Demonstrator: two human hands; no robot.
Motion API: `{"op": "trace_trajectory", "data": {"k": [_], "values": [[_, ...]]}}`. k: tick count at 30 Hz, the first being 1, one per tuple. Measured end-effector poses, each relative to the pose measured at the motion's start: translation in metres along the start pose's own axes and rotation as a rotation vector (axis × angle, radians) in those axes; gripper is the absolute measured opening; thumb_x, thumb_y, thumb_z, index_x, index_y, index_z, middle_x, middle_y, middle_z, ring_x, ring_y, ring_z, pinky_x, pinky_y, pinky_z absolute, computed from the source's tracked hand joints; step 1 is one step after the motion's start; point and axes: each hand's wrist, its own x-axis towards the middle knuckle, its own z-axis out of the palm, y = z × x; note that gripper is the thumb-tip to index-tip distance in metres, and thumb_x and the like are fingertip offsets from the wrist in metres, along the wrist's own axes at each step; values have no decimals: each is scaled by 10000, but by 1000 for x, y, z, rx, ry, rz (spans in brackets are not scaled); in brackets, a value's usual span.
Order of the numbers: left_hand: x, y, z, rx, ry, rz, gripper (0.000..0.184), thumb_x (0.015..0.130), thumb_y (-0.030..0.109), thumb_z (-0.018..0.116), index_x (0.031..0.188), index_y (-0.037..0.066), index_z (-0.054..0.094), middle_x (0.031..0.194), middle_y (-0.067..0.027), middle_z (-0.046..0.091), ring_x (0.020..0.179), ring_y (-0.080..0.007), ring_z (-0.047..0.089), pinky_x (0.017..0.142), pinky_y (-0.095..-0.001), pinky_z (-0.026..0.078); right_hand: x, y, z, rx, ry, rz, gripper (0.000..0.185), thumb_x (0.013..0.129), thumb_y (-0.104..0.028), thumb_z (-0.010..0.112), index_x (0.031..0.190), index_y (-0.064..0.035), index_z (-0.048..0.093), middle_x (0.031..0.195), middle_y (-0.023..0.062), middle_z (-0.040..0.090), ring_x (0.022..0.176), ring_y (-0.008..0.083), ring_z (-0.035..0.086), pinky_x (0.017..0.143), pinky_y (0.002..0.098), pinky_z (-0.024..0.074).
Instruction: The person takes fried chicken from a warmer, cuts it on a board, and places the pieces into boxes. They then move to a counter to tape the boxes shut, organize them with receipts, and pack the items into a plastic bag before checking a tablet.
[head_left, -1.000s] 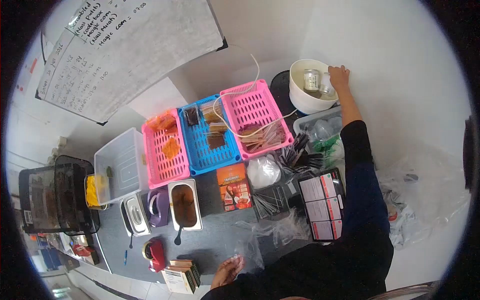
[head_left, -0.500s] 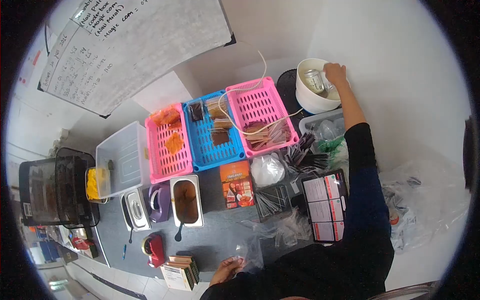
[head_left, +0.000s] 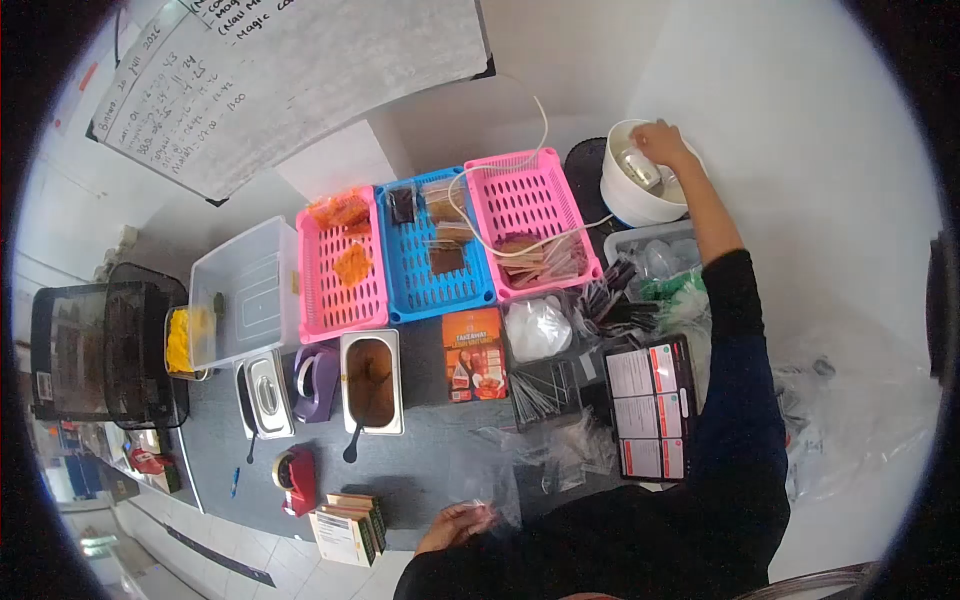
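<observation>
Low at the front edge of the dark table, my left hand point(head_left: 462, 524) has its fingers closed on a clear plastic bag point(head_left: 497, 497). My right hand point(head_left: 660, 143) reaches over the rim of a white round tub point(head_left: 638, 207) at the back right. Its fingers are bent down beside a pale can point(head_left: 642, 169) lying tilted inside. What the fingertips pinch, if anything, is too small to make out.
Pink point(head_left: 342, 300) and blue point(head_left: 437, 290) baskets hold sachets; another pink basket point(head_left: 520, 205) holds wrapped sticks. A white cable point(head_left: 545, 243) crosses them. Nearer are a metal sauce container point(head_left: 398, 385), an orange box point(head_left: 474, 355), a tablet point(head_left: 650, 410) and a red tape dispenser point(head_left: 296, 480).
The view has shifted slightly. My right hand has tipped its fingers left, closer to the can in the tub. My left hand still holds the plastic bag.
</observation>
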Motion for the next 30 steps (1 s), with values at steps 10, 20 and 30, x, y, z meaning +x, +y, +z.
{"op": "trace_trajectory", "data": {"k": [10, 20, 30], "values": [[8, 33, 50, 256, 67, 843, 312, 819, 191, 681, 631, 113, 444, 623, 46, 473, 572, -45, 407, 505, -219, 341, -287, -267, -173, 624, -576, -601, 399, 781, -426, 653, 709, -43, 567, 678, 123, 588, 629, 286, 588, 581, 394, 440], [-51, 69, -20, 1020, 390, 1265, 184, 783, 38, 584, 654, 15, 454, 630, 1, 492, 559, -106, 436, 485, -254, 343, -392, -288, -131, 910, 111, 25, 149, 790, -118, 580, 740, -23, 476, 707, 133, 523, 629, 270, 543, 566, 363, 433], [-74, 44, -23, 927, 299, 1508, 202, 734, -55, 613, 734, 17, 425, 663, -103, 463, 616, -173, 517, 559, -275, 421, -439, -328, -145, 1022, -46, 81, 312, 828, -248, 654, 1047, -66, 525, 998, 56, 559, 841, 196, 575, 722, 347, 471]]}}
